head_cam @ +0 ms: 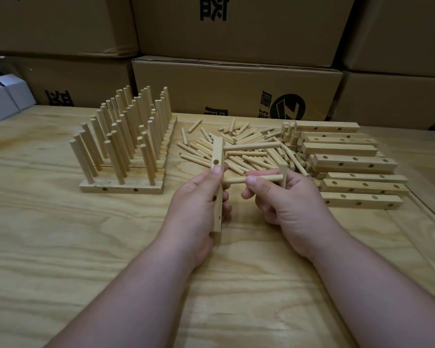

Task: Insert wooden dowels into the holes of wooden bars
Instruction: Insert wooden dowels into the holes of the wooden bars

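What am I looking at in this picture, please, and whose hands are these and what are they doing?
There is no machine here: a person wears a camera on the head, so this single view looks forward and down at their own two hands over a wooden table. The left hand holds a wooden bar upright; one dowel already sticks out of it sideways near the top. The right hand pushes another dowel toward the bar and holds a spare one too. On the table lie finished bars with dowels standing up on the left, a pile of loose dowels in the middle, and a stack of empty bars on the right. Cardboard boxes stand behind.
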The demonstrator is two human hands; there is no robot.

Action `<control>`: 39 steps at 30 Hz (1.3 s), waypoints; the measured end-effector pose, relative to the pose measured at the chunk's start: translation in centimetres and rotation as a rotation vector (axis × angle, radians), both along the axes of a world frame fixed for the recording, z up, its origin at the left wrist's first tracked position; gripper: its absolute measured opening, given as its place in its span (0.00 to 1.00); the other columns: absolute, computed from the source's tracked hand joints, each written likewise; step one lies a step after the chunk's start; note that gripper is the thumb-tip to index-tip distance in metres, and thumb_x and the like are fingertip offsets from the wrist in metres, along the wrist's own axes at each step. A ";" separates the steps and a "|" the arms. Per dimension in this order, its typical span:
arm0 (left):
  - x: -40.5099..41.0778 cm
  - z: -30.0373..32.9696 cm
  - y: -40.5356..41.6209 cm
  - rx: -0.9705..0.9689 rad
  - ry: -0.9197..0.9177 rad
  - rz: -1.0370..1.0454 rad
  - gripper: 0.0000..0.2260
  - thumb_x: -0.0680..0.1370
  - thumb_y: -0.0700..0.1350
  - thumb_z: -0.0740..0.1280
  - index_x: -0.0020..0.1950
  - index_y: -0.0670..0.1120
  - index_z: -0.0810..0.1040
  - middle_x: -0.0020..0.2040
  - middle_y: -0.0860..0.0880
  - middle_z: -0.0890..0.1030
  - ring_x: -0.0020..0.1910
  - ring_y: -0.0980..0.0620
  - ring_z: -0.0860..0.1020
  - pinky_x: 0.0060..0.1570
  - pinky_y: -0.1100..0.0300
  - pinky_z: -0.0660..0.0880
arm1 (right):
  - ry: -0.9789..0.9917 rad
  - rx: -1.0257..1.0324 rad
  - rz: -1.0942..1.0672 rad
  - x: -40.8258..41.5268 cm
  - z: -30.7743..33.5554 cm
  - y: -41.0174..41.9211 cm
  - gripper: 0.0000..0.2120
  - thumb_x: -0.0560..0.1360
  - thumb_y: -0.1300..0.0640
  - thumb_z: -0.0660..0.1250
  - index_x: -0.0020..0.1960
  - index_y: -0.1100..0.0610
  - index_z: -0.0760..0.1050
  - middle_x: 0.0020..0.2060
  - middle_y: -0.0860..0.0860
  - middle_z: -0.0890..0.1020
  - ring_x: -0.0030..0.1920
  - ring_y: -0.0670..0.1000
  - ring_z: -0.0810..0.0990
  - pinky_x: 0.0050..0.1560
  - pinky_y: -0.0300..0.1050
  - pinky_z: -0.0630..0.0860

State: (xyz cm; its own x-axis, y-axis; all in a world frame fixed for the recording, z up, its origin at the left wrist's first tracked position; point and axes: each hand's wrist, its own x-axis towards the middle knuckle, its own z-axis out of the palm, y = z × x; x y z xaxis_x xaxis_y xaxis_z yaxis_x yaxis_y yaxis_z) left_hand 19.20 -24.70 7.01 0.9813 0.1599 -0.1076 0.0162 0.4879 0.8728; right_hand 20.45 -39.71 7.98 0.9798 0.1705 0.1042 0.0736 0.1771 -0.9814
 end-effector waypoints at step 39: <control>0.0 -0.6 0.0 0.110 -0.091 -0.218 0.21 0.78 0.37 0.70 0.72 0.42 0.75 0.64 0.37 0.80 0.63 0.40 0.80 0.65 0.42 0.77 | -0.019 0.113 -0.138 1.0 0.3 -0.8 0.05 0.74 0.48 0.73 0.43 0.48 0.85 0.52 0.54 0.86 0.25 0.46 0.66 0.24 0.37 0.62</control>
